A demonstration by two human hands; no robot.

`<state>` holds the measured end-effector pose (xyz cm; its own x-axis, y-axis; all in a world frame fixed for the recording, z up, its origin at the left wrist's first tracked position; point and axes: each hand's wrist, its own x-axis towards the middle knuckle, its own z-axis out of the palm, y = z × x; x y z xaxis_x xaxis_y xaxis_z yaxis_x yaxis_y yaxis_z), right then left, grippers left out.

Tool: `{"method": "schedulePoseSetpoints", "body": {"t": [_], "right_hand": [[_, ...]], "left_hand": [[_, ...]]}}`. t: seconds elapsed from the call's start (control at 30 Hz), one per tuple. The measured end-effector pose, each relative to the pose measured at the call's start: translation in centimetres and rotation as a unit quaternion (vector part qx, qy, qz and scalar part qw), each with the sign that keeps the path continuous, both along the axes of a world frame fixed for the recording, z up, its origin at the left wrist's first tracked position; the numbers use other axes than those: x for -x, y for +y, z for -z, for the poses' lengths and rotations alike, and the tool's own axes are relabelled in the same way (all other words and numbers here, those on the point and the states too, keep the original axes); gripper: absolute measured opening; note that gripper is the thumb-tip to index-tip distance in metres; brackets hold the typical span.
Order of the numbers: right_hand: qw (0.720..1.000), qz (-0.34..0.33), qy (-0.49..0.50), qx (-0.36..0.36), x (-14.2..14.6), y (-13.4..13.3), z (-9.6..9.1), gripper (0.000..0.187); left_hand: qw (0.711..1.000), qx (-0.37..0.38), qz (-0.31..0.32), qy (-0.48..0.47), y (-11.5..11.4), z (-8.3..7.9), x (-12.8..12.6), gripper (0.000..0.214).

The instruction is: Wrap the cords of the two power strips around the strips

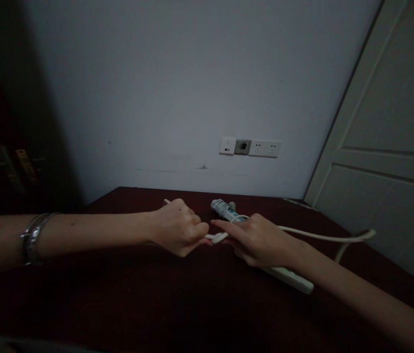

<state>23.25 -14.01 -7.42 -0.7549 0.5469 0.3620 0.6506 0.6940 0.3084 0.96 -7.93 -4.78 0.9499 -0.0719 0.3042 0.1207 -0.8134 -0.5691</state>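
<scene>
A white cord (218, 238) runs between my two hands over the dark red table and has a loop or knot in it. My left hand (181, 226) is closed in a fist around the cord, and a short end pokes out behind it. My right hand (256, 239) pinches the cord beside the knot, its index finger stretched along the top. From behind the right hand, more cord (320, 236) curves out to the right. Partly hidden under that hand and forearm lies a white power strip (291, 280).
Behind my right hand lies a blue-and-white item wrapped with grey cord (225, 210). The dark red table (148, 304) meets a wall with sockets (264, 148). A pale panelled door (386, 137) stands at the right.
</scene>
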Motion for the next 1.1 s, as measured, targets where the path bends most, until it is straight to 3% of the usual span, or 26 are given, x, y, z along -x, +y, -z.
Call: {"method": "schedulePoseSetpoints", "body": {"t": [0.13, 0.33, 0.73, 1.0, 1.1], "right_hand": [[0.998, 0.018, 0.05, 0.018, 0.2, -0.3, 0.0, 0.047], [0.996, -0.026, 0.082, 0.024, -0.3, -1.4, -0.6, 0.057], [0.984, -0.105, 0.142, 0.026, -1.3, -2.7, -0.8, 0.062], [0.982, -0.008, 0.163, 0.098, -1.3, -2.0, -0.3, 0.066], [0.973, 0.077, 0.16, 0.144, -2.2, -2.2, -0.6, 0.058]], "left_hand": [[0.999, 0.042, -0.01, 0.027, 0.2, -0.4, 0.5, 0.028], [0.994, 0.094, 0.01, 0.056, -0.9, -1.4, 0.9, 0.026], [0.994, 0.09, 0.016, 0.061, -3.9, -2.2, 0.8, 0.029], [0.994, 0.072, -0.03, 0.073, -2.3, -3.5, -0.1, 0.023], [0.995, 0.064, -0.036, 0.066, -0.6, -4.1, 0.9, 0.028]]}}
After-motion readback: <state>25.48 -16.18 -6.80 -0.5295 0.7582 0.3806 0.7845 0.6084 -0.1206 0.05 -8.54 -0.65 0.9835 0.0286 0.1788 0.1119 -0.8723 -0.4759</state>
